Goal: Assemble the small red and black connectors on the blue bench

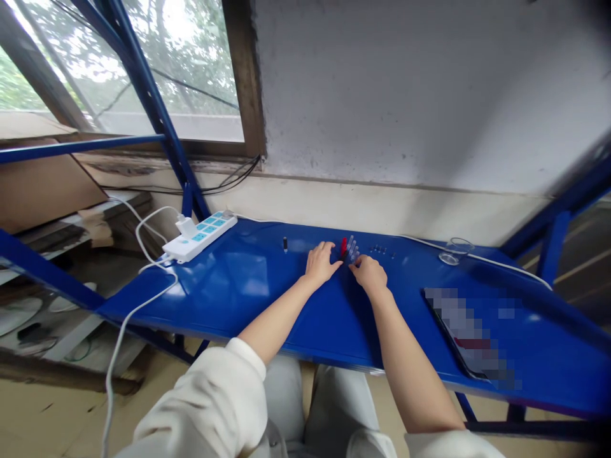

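Observation:
On the blue table, several clear tube-like pieces (352, 248) lie side by side between my hands, with a small red piece (344, 246) at their left. My left hand (321, 262) rests just left of the red piece, its fingers apart and nothing seen in it. My right hand (370, 272) is at the near right end of the clear pieces, thumb and fingertips close together beside them; whether it grips one is too small to tell. Several tiny dark-and-clear parts (378, 249) lie beyond it to the right. A small black cylinder (285, 243) stands to the left of my left hand.
A white power strip (200, 237) with a plugged-in charger and cable lies at the table's left. A round clear container (449, 258) is at the back right, near a white cable. A dark-edged, blurred flat device (461, 334) lies at the right. Blue frame posts flank the table.

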Demonstrator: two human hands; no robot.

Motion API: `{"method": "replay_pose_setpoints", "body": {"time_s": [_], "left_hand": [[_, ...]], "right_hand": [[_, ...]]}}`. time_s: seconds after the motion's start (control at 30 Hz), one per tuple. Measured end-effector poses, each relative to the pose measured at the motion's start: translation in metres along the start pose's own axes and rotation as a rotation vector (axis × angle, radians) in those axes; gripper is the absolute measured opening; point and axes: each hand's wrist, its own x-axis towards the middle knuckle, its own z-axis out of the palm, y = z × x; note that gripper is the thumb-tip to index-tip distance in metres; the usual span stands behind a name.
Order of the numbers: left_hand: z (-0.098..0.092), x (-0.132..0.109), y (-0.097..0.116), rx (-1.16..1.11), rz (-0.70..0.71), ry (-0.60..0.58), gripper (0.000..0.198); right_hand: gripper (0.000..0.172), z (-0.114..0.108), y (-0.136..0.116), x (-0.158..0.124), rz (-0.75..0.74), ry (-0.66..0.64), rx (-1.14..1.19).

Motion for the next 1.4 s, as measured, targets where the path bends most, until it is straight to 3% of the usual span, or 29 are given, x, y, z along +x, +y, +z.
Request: {"method": "replay_pose_setpoints", "body": {"time_s": [0.1,0.2,0.33,0.4,0.47,0.53,0.67,0.77,0.9,1.0,1.1,1.23,1.3,1.4], "left_hand": [[-0.019,-0.004,-0.004,-0.115,0.022,0.098,0.045],[-0.04,-0.009,-0.018,-0.267,-0.048,0.253,0.038],[-0.06,-0.01,-0.051,-0.557,-0.426,0.602,0.032],[-0.064,-0.008,-0.064,-0.752,-0.665,0.675,0.032],[-0.066,-0.005,-0.07,-0.894,-0.824,0.618,0.037],[-0.065,-0.004,-0.07,-0.961,-0.884,0.515,0.046],[-0.059,-0.003,-0.067,-1.009,-0.843,0.363,0.067],[-0.052,-0.003,-0.07,-1.002,-0.818,0.345,0.074],[-0.049,-0.004,-0.07,-0.987,-0.788,0.427,0.062],[-0.054,-0.005,-0.062,-1.152,-0.739,0.47,0.029],[-0.06,-0.008,-0.049,-1.362,-0.664,0.256,0.008],[-0.059,-0.012,-0.034,-1.45,-0.527,-0.163,0.015],[-0.055,-0.014,-0.031,-1.44,-0.481,-0.227,0.02],[-0.051,-0.015,-0.03,-1.402,-0.46,-0.221,0.025]], "right_hand": [[0.027,-0.001,-0.001,0.0,0.0,-0.011,-0.002],[0.027,-0.003,-0.001,-0.001,-0.008,-0.023,-0.011],[0.028,-0.005,-0.002,-0.003,-0.017,-0.04,-0.021],[0.029,-0.006,-0.003,-0.004,-0.025,-0.043,-0.026],[0.029,-0.007,-0.003,-0.005,-0.029,-0.045,-0.042],[0.029,-0.008,-0.003,-0.006,-0.029,-0.05,-0.072],[0.028,-0.01,-0.003,-0.008,-0.045,-0.101,-0.124],[0.026,-0.011,-0.008,-0.011,-0.118,-0.194,-0.1],[0.034,-0.01,-0.02,-0.021,-0.392,-0.261,0.035],[0.036,-0.005,-0.031,-0.029,-0.553,-0.167,0.217],[0.037,0.003,-0.038,-0.032,-0.599,-0.086,0.434],[0.042,0.016,-0.043,-0.03,-0.604,-0.091,0.616],[0.046,0.021,-0.043,-0.028,-0.605,-0.083,0.674],[0.049,0.023,-0.044,-0.025,-0.553,-0.073,0.789]]}}
